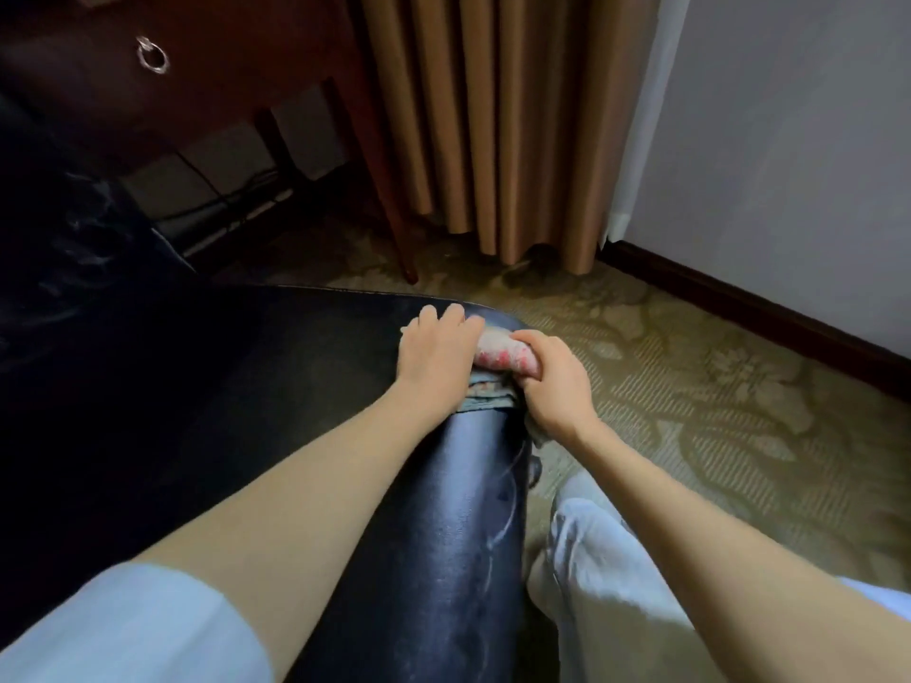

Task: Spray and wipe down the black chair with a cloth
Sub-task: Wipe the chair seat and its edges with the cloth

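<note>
The black leather chair point(434, 559) fills the lower middle and left of the view, its rounded arm running away from me. A bunched cloth point(498, 354), pale with red marks, lies on the far end of that arm. My left hand point(436, 354) presses flat on the arm and on the cloth's left edge, fingers spread over the front curve. My right hand point(554, 379) grips the cloth's right side, with a grey fold hanging below it. No spray bottle is in view.
A dark wooden table point(207, 66) with a ring-pull drawer stands at the back left, cables under it. Tan curtains point(498, 120) hang behind. A white wall point(788, 140) with dark skirting runs along the right. Patterned carpet point(715, 411) lies to the right; my light-trousered leg point(606, 584) is beside the chair.
</note>
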Motion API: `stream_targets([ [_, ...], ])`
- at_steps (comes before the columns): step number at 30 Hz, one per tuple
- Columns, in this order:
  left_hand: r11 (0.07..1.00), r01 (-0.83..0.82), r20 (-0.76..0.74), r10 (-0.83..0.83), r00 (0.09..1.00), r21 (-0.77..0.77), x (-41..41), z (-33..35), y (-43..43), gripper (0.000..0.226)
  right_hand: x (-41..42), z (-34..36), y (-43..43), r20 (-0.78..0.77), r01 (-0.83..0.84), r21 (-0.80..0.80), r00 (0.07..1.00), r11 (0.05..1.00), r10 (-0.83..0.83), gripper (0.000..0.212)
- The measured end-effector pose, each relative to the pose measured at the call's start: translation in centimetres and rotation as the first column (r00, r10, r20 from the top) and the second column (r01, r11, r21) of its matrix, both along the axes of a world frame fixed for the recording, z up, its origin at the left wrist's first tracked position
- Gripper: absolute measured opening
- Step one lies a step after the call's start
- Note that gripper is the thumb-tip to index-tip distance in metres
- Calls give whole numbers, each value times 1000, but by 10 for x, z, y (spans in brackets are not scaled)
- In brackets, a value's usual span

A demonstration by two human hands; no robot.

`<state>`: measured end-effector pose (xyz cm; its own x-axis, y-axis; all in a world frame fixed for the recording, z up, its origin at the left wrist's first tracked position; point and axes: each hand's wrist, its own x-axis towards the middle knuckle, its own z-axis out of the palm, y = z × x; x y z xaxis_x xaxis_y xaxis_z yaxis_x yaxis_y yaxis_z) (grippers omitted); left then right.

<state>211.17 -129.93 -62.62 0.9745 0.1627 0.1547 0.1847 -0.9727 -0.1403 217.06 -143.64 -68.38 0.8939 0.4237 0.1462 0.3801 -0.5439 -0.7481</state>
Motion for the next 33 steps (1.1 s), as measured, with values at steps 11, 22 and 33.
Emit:
stream_targets([
  [11, 999, -4, -46, 6, 999, 46, 28, -1, 11, 40, 15, -7, 11, -93, 21, 22, 996, 1000, -19, 54],
  [22, 990, 116, -50, -120, 992, -85, -188, -8, -39, 57, -217, 2, -45, -211, 171, 128, 967, 977, -141, 61],
  [33, 979, 115, -29, -122, 992, -169, -355, 0, -65, 52, -383, 23, -79, -236, 113, 124, 968, 986, -81, 53],
])
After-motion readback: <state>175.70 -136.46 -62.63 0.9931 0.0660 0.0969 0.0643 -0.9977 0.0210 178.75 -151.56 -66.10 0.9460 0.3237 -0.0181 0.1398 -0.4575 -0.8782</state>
